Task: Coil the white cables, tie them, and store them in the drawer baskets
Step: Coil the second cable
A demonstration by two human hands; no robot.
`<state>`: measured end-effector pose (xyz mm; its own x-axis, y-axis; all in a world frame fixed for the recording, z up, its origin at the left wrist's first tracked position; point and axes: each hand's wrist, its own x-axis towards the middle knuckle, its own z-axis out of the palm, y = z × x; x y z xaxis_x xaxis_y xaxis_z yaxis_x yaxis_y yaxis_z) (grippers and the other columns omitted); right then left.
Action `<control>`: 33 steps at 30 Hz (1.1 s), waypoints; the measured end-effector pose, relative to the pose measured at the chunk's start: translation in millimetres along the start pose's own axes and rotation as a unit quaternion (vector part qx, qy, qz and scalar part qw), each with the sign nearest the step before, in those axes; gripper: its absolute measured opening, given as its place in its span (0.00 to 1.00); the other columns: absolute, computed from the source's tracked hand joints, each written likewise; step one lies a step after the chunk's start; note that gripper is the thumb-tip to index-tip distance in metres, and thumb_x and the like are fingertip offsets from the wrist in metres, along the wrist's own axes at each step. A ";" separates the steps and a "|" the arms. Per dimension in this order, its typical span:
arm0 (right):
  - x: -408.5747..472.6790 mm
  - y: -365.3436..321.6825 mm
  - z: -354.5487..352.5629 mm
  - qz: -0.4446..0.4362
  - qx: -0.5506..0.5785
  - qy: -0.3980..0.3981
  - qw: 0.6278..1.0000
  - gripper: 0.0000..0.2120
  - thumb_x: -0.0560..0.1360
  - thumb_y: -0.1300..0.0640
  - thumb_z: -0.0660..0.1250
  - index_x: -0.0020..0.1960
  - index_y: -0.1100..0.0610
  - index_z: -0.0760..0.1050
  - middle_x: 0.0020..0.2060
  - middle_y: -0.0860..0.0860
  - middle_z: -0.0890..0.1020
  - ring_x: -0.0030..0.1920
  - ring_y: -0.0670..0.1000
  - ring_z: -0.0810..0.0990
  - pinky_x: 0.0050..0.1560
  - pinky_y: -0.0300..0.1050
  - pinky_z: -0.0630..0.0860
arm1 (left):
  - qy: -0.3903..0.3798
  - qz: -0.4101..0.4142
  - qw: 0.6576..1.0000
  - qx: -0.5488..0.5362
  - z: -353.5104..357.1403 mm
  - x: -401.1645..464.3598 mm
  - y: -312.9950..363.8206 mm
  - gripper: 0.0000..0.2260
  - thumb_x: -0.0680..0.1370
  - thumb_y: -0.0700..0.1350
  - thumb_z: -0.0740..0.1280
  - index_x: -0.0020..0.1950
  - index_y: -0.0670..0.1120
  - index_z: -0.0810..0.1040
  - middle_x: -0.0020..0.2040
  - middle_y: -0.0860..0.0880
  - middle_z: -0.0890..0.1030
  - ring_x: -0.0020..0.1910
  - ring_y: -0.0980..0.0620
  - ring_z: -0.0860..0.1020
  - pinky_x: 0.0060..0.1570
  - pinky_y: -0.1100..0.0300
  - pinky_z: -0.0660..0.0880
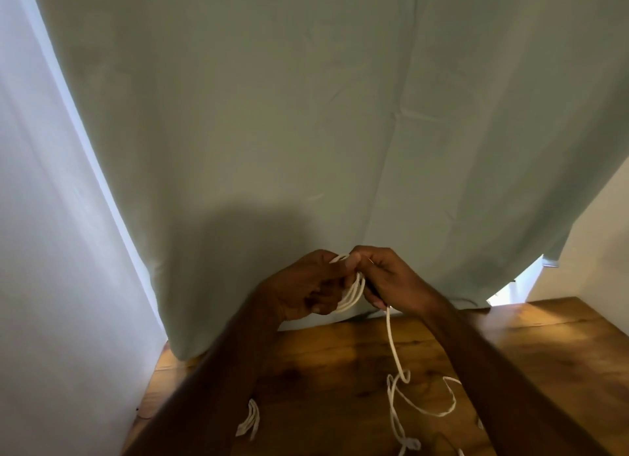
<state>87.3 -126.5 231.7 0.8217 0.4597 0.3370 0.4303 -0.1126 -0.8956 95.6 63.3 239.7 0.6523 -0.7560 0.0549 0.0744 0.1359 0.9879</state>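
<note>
Both hands are raised above the far edge of a wooden table (340, 370). My left hand (303, 288) grips a small bundle of white cable loops (352, 294). My right hand (394, 278) pinches the same cable against the loops at their top. From under my right hand the loose cable tail (394, 350) hangs down and lies in slack curves (425, 408) on the table. A second white cable bundle (250, 421) lies on the table, partly hidden behind my left forearm. No drawer or basket is in view.
A pale green curtain (306, 115) hangs right behind the table and fills most of the view. A white wall (51, 251) runs along the left side. Bright window light shows at the curtain's lower right corner (520, 285).
</note>
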 end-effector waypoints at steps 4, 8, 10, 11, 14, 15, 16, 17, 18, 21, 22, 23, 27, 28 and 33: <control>3.1 5.2 15.9 0.000 0.028 0.088 0.996 0.21 0.80 0.43 0.58 0.34 0.49 0.80 0.27 0.52 0.78 0.27 0.53 0.76 0.31 0.42 0.73 | -0.005 0.004 0.999 -0.041 3.0 2.4 -10.3 0.18 0.76 0.54 0.69 0.39 0.40 0.75 0.22 0.52 0.64 0.19 0.58 0.62 0.24 0.63 0.67; 8.8 -1.2 25.1 0.003 0.061 0.149 0.987 0.26 0.81 0.44 0.55 0.30 0.48 0.80 0.24 0.51 0.79 0.23 0.53 0.76 0.26 0.40 0.72 | 0.022 0.050 0.993 -0.108 8.7 5.0 -17.7 0.19 0.77 0.57 0.67 0.38 0.41 0.77 0.22 0.53 0.63 0.19 0.59 0.60 0.22 0.65 0.63; 7.6 2.4 25.4 0.019 0.136 0.153 0.979 0.25 0.82 0.43 0.56 0.35 0.56 0.79 0.23 0.54 0.75 0.20 0.52 0.70 0.23 0.39 0.68 | 0.047 0.082 0.980 -0.177 12.1 6.6 -18.9 0.20 0.79 0.56 0.63 0.42 0.39 0.79 0.22 0.53 0.64 0.18 0.60 0.61 0.21 0.66 0.63; 4.9 5.4 25.5 0.035 0.176 0.153 0.972 0.24 0.82 0.43 0.57 0.39 0.60 0.78 0.23 0.54 0.73 0.19 0.50 0.67 0.22 0.38 0.66 | 0.057 0.099 0.970 -0.216 12.5 7.9 -17.8 0.21 0.80 0.54 0.59 0.45 0.38 0.80 0.21 0.53 0.64 0.18 0.60 0.61 0.20 0.67 0.63; -7.4 17.9 28.2 0.101 0.191 0.148 0.965 0.21 0.83 0.44 0.57 0.52 0.63 0.74 0.29 0.55 0.72 0.20 0.48 0.63 0.23 0.38 0.66 | 0.046 0.148 0.939 -0.306 7.2 11.6 -8.0 0.25 0.82 0.53 0.53 0.60 0.34 0.78 0.22 0.54 0.65 0.19 0.60 0.57 0.22 0.68 0.65; -11.6 22.6 30.4 0.111 0.172 0.139 0.969 0.19 0.83 0.45 0.57 0.53 0.61 0.74 0.31 0.56 0.73 0.21 0.49 0.63 0.23 0.38 0.67 | 0.040 0.160 0.934 -0.316 4.6 12.9 -4.4 0.26 0.82 0.53 0.54 0.64 0.33 0.75 0.23 0.54 0.66 0.20 0.59 0.57 0.24 0.68 0.66; -15.3 27.5 32.5 0.119 0.143 0.129 0.974 0.17 0.84 0.46 0.57 0.54 0.59 0.74 0.31 0.56 0.73 0.21 0.49 0.63 0.23 0.39 0.68 | 0.043 0.168 0.932 -0.318 3.1 14.1 -0.2 0.26 0.82 0.53 0.54 0.67 0.32 0.72 0.24 0.54 0.66 0.20 0.59 0.59 0.26 0.68 0.68; -17.9 32.4 34.1 0.125 0.102 0.117 0.980 0.15 0.84 0.47 0.56 0.54 0.57 0.74 0.31 0.56 0.74 0.22 0.49 0.64 0.23 0.39 0.69 | 0.057 0.175 0.930 -0.317 2.0 15.7 3.4 0.26 0.82 0.53 0.55 0.69 0.32 0.70 0.25 0.54 0.66 0.20 0.59 0.61 0.28 0.67 0.69; -19.4 37.3 34.7 0.125 0.046 0.105 0.986 0.12 0.85 0.48 0.56 0.53 0.54 0.74 0.30 0.54 0.74 0.22 0.49 0.66 0.23 0.39 0.69 | 0.077 0.185 0.928 -0.314 2.8 16.8 7.5 0.26 0.82 0.52 0.55 0.70 0.31 0.68 0.25 0.53 0.66 0.20 0.59 0.63 0.29 0.67 0.70; -21.8 50.3 28.5 0.072 -0.154 0.074 0.983 0.07 0.85 0.54 0.57 0.52 0.50 0.73 0.29 0.45 0.76 0.26 0.44 0.73 0.30 0.40 0.71 | 0.139 0.224 0.911 -0.316 3.1 25.0 15.5 0.25 0.80 0.49 0.58 0.68 0.31 0.68 0.27 0.52 0.70 0.22 0.58 0.70 0.36 0.64 0.77; -22.2 52.7 24.2 0.059 -0.213 0.052 0.974 0.06 0.84 0.55 0.58 0.52 0.49 0.73 0.31 0.43 0.78 0.30 0.43 0.76 0.34 0.38 0.72 | 0.152 0.235 0.904 -0.325 3.7 27.0 18.8 0.23 0.79 0.49 0.58 0.67 0.32 0.70 0.29 0.51 0.74 0.25 0.57 0.74 0.41 0.61 0.80; -22.9 54.4 19.9 0.055 -0.267 0.023 0.962 0.05 0.84 0.53 0.59 0.53 0.48 0.73 0.35 0.42 0.79 0.34 0.43 0.78 0.38 0.39 0.74 | 0.158 0.245 0.896 -0.335 2.7 29.6 21.0 0.22 0.79 0.48 0.59 0.64 0.32 0.73 0.33 0.49 0.79 0.30 0.55 0.79 0.46 0.58 0.82; -26.9 54.7 12.9 0.060 -0.425 -0.052 0.902 0.07 0.80 0.43 0.59 0.53 0.43 0.74 0.41 0.45 0.81 0.40 0.44 0.79 0.43 0.43 0.75 | 0.204 0.263 0.895 -0.298 -0.9 39.8 31.7 0.17 0.84 0.47 0.55 0.61 0.36 0.75 0.54 0.43 0.85 0.53 0.48 0.84 0.60 0.50 0.78; -27.4 52.0 12.8 0.046 -0.437 -0.053 0.897 0.08 0.79 0.42 0.59 0.53 0.43 0.74 0.39 0.45 0.80 0.37 0.43 0.77 0.41 0.41 0.73 | 0.224 0.263 0.902 -0.259 -1.0 42.2 32.3 0.14 0.84 0.47 0.55 0.62 0.38 0.72 0.55 0.43 0.84 0.54 0.47 0.83 0.60 0.50 0.78; -24.8 20.2 4.7 -0.033 -0.468 -0.037 0.882 0.08 0.80 0.45 0.61 0.50 0.46 0.76 0.29 0.42 0.73 0.27 0.39 0.71 0.33 0.34 0.66 | 0.325 0.236 0.916 0.000 -3.6 48.5 14.8 0.11 0.83 0.45 0.60 0.62 0.39 0.69 0.50 0.39 0.84 0.45 0.42 0.85 0.46 0.57 0.79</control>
<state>73.9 -136.0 203.9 0.7716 0.5449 0.3282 0.6250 -0.7455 -0.2317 131.1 31.0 256.4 0.9231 -0.0720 0.3777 -0.3315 0.3486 0.8767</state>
